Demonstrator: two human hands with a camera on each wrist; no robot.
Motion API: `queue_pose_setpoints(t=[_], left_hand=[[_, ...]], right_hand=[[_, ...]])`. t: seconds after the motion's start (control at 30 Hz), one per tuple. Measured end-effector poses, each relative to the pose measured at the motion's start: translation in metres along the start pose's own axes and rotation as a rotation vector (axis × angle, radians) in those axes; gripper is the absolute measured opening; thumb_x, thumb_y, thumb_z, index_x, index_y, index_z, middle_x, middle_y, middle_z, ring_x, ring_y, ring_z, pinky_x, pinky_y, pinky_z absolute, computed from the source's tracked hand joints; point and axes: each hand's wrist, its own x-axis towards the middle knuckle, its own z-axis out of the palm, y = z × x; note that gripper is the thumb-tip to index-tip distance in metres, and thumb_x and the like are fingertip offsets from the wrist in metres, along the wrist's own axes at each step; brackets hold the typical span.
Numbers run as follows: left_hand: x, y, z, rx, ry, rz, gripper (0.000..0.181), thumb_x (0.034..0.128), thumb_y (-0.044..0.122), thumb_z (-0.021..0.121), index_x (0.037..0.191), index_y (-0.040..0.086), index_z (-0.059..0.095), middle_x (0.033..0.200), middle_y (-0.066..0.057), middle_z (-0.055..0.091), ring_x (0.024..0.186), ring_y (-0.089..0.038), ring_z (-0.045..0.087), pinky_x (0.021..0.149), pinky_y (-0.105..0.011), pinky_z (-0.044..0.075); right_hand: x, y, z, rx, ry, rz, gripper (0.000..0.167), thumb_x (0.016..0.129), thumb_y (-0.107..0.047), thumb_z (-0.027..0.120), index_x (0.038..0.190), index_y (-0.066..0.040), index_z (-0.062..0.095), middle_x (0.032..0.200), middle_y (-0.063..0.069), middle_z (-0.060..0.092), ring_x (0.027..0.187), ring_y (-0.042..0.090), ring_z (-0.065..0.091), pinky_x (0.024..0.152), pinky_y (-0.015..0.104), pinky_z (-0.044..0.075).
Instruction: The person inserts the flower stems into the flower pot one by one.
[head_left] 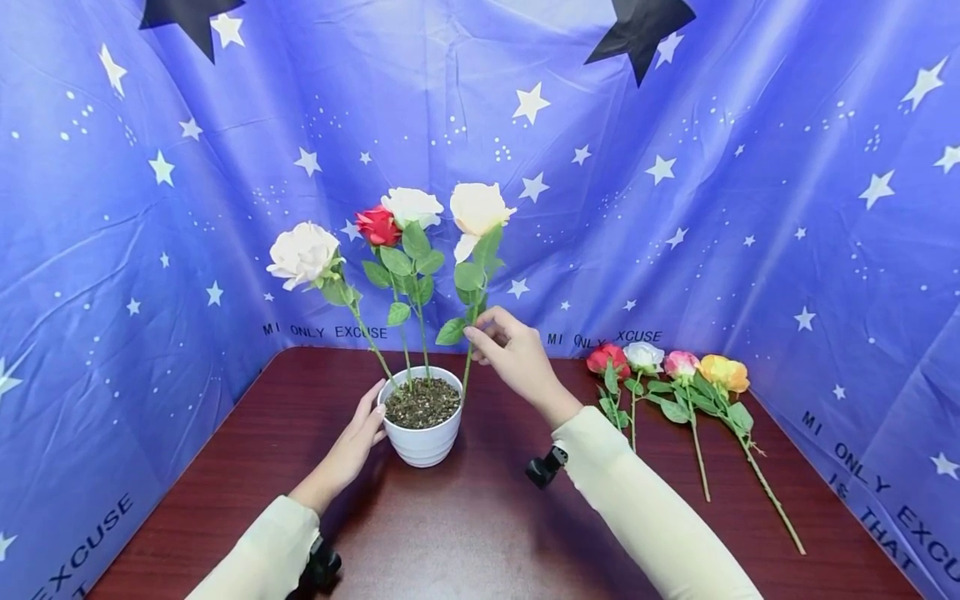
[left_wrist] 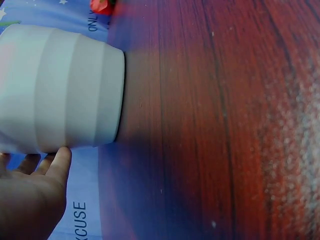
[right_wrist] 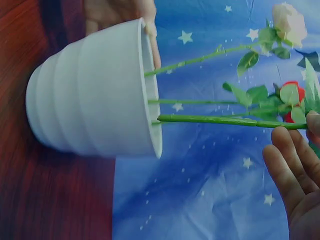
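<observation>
At the left, a full white rose [head_left: 303, 254] is leaning out of the white pot [head_left: 422, 446], which your left hand [head_left: 351, 443] is steadying with fingers laid along its side, not clenched. A red rose [head_left: 377, 225] and a smaller white rose [head_left: 412, 207] are standing in its soil [head_left: 422, 408]. Your right hand [head_left: 519, 360] is pinching a cream rose [head_left: 480, 208] by its stem, the lower end hanging near the rim; whether they're touching, I can't tell. Farther right, four loose roses [head_left: 681, 365] are lying on the bench [head_left: 480, 533].
</observation>
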Motion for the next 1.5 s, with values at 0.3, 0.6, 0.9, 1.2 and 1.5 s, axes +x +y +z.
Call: queue_pose_setpoints(t=[0.3, 0.6, 0.9, 1.2, 1.5], left_hand=[[0.000, 0.001, 0.000, -0.002, 0.005, 0.003, 0.055, 0.1112, 0.025, 0.030, 0.159, 0.005, 0.013, 0.161, -0.026, 0.013, 0.142, -0.043, 0.025, 0.111, -0.062, 0.029], [0.001, 0.001, 0.000, 0.005, 0.013, -0.009, 0.054, 0.1111, 0.024, 0.031, 0.159, 0.005, 0.014, 0.161, -0.026, 0.015, 0.141, -0.042, 0.027, 0.111, -0.061, 0.030], [0.001, 0.001, 0.000, 0.007, 0.009, -0.006, 0.055, 0.1111, 0.026, 0.031, 0.159, 0.005, 0.013, 0.161, -0.026, 0.014, 0.141, -0.043, 0.026, 0.111, -0.061, 0.030], [0.001, 0.000, 0.001, 0.003, 0.004, 0.004, 0.055, 0.1111, 0.025, 0.030, 0.159, 0.004, 0.013, 0.161, -0.026, 0.013, 0.142, -0.043, 0.025, 0.111, -0.061, 0.030], [0.000, -0.001, 0.000, 0.012, 0.008, 0.005, 0.055, 0.1112, 0.026, 0.031, 0.159, 0.006, 0.013, 0.161, -0.026, 0.014, 0.142, -0.042, 0.026, 0.111, -0.061, 0.031]], right_hand=[[0.010, -0.005, 0.033, -0.050, -0.024, -0.087, 0.011, 0.097, -0.024, 0.068, 0.099, -0.013, 0.066, 0.076, 0.007, 0.070, 0.068, 0.022, 0.069, 0.062, 0.029, 0.058], [0.013, 0.007, 0.052, -0.084, -0.002, -0.090, 0.010, 0.097, -0.024, 0.069, 0.097, -0.015, 0.066, 0.078, 0.002, 0.071, 0.072, 0.023, 0.070, 0.062, 0.028, 0.053], [0.019, 0.009, 0.064, -0.126, -0.031, -0.060, 0.010, 0.098, -0.027, 0.068, 0.098, -0.017, 0.066, 0.075, -0.005, 0.069, 0.070, 0.019, 0.070, 0.061, 0.025, 0.054], [0.022, 0.011, 0.071, -0.170, -0.049, -0.032, 0.010, 0.097, -0.027, 0.069, 0.099, -0.017, 0.067, 0.073, -0.004, 0.068, 0.067, 0.012, 0.067, 0.057, 0.025, 0.053], [0.019, 0.018, 0.077, -0.254, -0.069, -0.041, 0.012, 0.096, -0.026, 0.070, 0.097, -0.015, 0.067, 0.074, -0.005, 0.068, 0.066, 0.005, 0.066, 0.060, 0.023, 0.051]])
